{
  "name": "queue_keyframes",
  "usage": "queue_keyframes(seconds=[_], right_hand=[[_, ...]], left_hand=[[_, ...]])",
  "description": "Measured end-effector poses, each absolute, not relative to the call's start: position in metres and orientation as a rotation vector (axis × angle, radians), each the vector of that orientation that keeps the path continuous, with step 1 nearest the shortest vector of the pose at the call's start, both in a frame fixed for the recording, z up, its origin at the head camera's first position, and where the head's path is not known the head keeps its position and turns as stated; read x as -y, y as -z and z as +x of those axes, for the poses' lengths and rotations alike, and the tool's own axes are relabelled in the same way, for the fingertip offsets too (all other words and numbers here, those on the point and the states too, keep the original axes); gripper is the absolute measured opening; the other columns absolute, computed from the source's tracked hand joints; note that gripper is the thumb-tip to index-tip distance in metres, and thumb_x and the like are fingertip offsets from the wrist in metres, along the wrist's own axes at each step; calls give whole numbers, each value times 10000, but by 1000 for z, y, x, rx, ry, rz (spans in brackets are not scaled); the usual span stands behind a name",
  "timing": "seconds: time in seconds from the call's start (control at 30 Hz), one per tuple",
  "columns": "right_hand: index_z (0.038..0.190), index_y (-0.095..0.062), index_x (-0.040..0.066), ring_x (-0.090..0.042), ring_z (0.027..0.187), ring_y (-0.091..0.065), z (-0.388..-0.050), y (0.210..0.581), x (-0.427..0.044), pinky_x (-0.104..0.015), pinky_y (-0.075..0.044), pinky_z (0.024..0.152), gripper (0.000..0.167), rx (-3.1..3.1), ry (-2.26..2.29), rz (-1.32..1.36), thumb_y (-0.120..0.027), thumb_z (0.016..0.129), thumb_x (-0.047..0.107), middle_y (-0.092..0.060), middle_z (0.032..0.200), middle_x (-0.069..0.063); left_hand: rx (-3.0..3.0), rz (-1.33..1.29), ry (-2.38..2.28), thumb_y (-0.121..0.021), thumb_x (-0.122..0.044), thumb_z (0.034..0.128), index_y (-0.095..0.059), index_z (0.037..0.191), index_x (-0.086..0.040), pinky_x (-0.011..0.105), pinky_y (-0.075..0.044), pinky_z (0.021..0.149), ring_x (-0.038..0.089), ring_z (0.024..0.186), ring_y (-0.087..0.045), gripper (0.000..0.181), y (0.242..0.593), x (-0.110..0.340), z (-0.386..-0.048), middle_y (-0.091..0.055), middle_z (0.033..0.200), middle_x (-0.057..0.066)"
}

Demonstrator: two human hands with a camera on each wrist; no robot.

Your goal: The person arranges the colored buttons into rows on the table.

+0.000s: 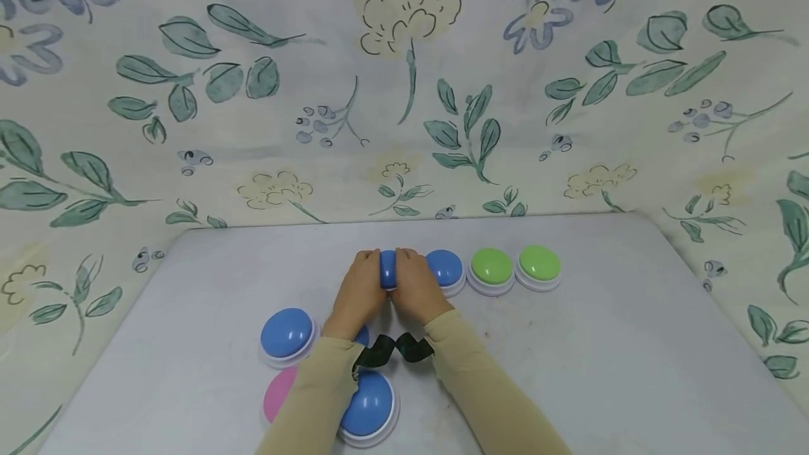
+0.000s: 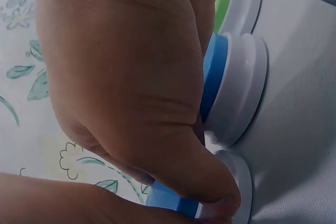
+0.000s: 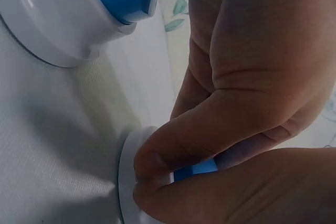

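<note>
- Clock read from the head view, 12 o'clock away from the person. Held blue button point(image 1: 388, 270) stands near the far edge of the worktop point(image 1: 607, 371), towards 12; its base appears set down in both wrist views.
- Grip, left hand point(image 1: 359, 291): fingers closed in on the button's 9 o'clock side, thumb low at the base.
- Grip, right hand point(image 1: 417, 288): same, from 3 o'clock. Thumbs nearly meet at 6. How hard either presses: cannot tell.
- Risk 1: neighbouring blue button point(image 1: 446, 267) is just beside, at 3 o'clock. Right-hand fingers occupy that side; spreading them to release could shove it. Any shove might pass on to the inner green button point(image 1: 491, 266) and outer green button point(image 1: 539, 263), the row being so tight.
- Risk 2: uneven squeeze or release could twist the button or slide it out of line.
- Risk 3: palms leaning over the dome could press it down, if it is a push-type cap.
- Risk 4: left sleeve point(image 1: 319, 392) overlies the pink button point(image 1: 278, 393), between 7 and 8, and overlaps the large blue button point(image 1: 369, 404) at 6. Contact not visible; a low pull-back might drag either.
</note>
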State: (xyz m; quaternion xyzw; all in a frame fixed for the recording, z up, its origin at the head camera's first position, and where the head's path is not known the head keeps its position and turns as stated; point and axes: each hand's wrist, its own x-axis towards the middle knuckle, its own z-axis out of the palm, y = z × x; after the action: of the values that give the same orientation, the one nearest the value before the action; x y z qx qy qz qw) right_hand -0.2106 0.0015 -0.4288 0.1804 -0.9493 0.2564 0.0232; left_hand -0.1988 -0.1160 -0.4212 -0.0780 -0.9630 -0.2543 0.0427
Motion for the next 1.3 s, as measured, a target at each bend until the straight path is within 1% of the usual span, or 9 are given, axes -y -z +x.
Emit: queue_keyframes(seconds=[0.23,0.47,0.73,0.97,1.07,1.13,1.3], right_hand=[[1378,-477,-148,-399,1235,-570,-209,428,-2,-480,-455,1081,627,2951,-711,584,-762,874,92,-564,1340,-293],[1396,-446,-158,-403,1262,-550,-207,425,0,-473,-448,1089,667,2987,-744,564,-775,852,44,-530,1379,-300],[1387,-450,-164,-399,1261,-549,-206,422,-1,-463,-457,1082,670,3000,-692,583,-788,848,44,-527,1374,-302],[1405,-439,-154,-393,1318,-506,-206,422,1,-463,-419,1116,686,3025,-715,554,-784,841,27,-499,1415,-295],[1409,-444,-144,-391,1339,-487,-206,421,1,-466,-408,1123,694,3026,-743,544,-792,832,25,-488,1430,-293],[1423,-440,-127,-392,1353,-472,-206,419,1,-472,-400,1128,698,3028,-786,530,-787,834,15,-473,1447,-291],[1456,-428,-82,-397,1376,-444,-204,410,-3,-479,-390,1133,687,3006,-867,536,-746,849,-33,-448,1476,-281]], left_hand=[[2935,-269,760,-683,67,852,-485,1351,184,533,-476,1031,463,1182,-577,549,420,116,-197,-547,1297,346],[2979,-234,790,-721,22,860,-465,1384,165,533,-439,1077,463,1239,-543,600,420,117,-198,-525,1352,337],[3002,-223,797,-738,8,858,-477,1377,157,538,-439,1077,459,1233,-547,599,421,116,-199,-535,1337,333],[3003,-230,801,-760,-16,839,-457,1390,164,535,-436,1080,466,1224,-551,654,422,119,-201,-536,1329,349],[3010,-220,831,-779,-41,824,-429,1420,153,547,-424,1089,473,1252,-533,717,421,123,-201,-522,1358,351],[3025,-202,866,-778,-54,831,-397,1455,131,556,-400,1107,474,1296,-500,754,418,125,-201,-495,1403,341],[3025,-193,893,-782,-25,825,-353,1505,78,562,-362,1131,470,1362,-430,811,405,135,-198,-432,1480,315]])
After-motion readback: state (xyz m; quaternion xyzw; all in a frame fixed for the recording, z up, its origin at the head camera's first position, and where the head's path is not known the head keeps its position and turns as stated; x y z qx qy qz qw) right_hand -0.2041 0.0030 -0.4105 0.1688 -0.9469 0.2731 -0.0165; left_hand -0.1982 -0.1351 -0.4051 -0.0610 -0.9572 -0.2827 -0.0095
